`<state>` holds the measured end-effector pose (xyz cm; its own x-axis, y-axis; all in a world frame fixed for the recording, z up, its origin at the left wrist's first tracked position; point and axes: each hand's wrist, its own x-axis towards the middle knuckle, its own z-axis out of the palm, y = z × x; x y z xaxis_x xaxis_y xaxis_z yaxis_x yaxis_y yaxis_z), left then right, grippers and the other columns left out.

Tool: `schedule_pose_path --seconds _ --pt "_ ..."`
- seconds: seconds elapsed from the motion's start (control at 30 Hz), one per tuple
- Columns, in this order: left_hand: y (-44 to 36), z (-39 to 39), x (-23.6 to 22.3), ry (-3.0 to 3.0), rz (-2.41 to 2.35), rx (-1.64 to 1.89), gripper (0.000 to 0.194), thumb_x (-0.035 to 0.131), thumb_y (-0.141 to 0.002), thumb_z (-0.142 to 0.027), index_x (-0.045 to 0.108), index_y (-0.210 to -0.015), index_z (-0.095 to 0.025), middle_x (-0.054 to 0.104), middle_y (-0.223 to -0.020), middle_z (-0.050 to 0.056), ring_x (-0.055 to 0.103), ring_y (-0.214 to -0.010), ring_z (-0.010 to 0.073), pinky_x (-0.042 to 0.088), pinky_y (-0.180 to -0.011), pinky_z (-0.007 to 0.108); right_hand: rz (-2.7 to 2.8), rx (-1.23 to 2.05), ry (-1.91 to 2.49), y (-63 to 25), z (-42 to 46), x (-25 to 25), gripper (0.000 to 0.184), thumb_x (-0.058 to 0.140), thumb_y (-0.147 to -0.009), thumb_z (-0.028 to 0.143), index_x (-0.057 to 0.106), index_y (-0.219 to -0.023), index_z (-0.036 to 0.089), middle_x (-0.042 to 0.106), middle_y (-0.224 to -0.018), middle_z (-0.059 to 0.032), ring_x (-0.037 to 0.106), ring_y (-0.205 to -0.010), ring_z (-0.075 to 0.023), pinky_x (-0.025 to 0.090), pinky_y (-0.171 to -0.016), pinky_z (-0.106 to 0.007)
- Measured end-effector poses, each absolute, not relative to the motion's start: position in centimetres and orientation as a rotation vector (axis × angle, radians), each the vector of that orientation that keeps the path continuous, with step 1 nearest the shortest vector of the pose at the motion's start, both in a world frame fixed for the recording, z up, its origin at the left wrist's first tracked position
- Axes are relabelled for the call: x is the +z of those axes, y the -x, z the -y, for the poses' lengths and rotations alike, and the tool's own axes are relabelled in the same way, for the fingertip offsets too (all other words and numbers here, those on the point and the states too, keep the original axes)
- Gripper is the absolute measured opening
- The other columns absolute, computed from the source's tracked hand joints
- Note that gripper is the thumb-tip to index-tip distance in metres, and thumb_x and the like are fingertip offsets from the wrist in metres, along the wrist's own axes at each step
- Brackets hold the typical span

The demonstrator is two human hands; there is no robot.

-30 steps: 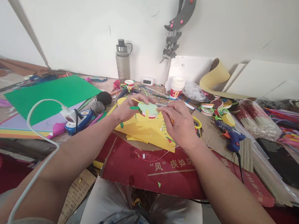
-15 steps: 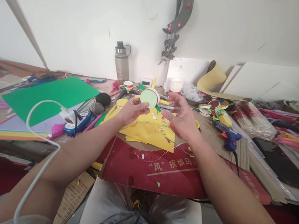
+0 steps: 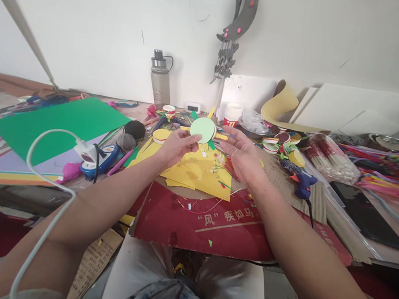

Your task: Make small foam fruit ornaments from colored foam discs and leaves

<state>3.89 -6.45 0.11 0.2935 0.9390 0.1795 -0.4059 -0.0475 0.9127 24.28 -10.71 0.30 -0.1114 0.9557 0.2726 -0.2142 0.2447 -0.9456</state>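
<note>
My left hand [image 3: 180, 145] is closed on a round paper craft [image 3: 202, 130], its thumb on the pale green disc that faces me. Behind the disc shows part of a short white rim. Green and yellow paper strips stick out around it. My right hand [image 3: 240, 148] is just to the right of the craft, thumb and fingers apart, close to a yellow strip; whether a fingertip touches it I cannot tell. Below the hands lie yellow paper sheets [image 3: 197, 173] strewn with small scraps. A yellow-topped round piece [image 3: 161, 135] sits behind my left wrist.
To the right are a blue glue gun [image 3: 304, 183] on corrugated cardboard, a black phone [image 3: 367, 215] and several finished-looking round pieces [image 3: 281, 141]. Paper cups [image 3: 231, 112] and a bottle [image 3: 160, 82] stand at the back. Green paper [image 3: 57, 124] and a white cable [image 3: 45, 228] are at left.
The craft has turned from lying nearly flat to showing its pale green disc toward me. My right hand has moved off the disc and its fingers have spread. The view shifted slightly.
</note>
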Motion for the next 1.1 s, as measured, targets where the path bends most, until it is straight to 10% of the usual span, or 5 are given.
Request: schedule_pose_path --seconds 0.53,0.83,1.1 --pt "-3.4 6.0 0.2 -1.165 -0.669 1.201 0.029 0.094 -0.070 -0.025 0.071 -0.084 -0.013 0.067 -0.074 0.001 0.056 -0.058 0.0061 0.044 -0.059 0.026 1.497 0.884 0.922 -25.5 8.9 -0.7 0.049 0.077 -0.086 0.043 0.057 -0.130 0.031 0.069 -0.130 -0.0057 0.066 -0.112 -0.0229 0.057 -0.093 -0.044" --pt "-3.1 5.1 -0.1 -0.983 -0.751 1.192 0.027 0.087 -0.083 -0.028 0.065 -0.088 -0.013 0.072 -0.077 0.004 0.067 -0.065 0.0108 0.050 -0.065 0.025 1.459 0.580 1.171 -26.3 8.4 -0.5 0.021 0.063 -0.089 0.041 0.064 -0.084 0.021 0.058 -0.075 0.0013 0.049 -0.072 -0.0151 0.043 -0.074 -0.033" --pt "-2.9 4.8 -0.4 -0.927 -0.762 1.176 0.027 0.090 -0.078 -0.021 0.067 -0.090 -0.012 0.071 -0.075 0.002 0.064 -0.060 0.0085 0.050 -0.060 0.022 1.527 0.521 1.345 -25.7 9.1 0.8 0.023 0.057 -0.089 0.037 0.065 -0.075 0.020 0.058 -0.070 0.0018 0.050 -0.071 -0.0162 0.041 -0.076 -0.032"
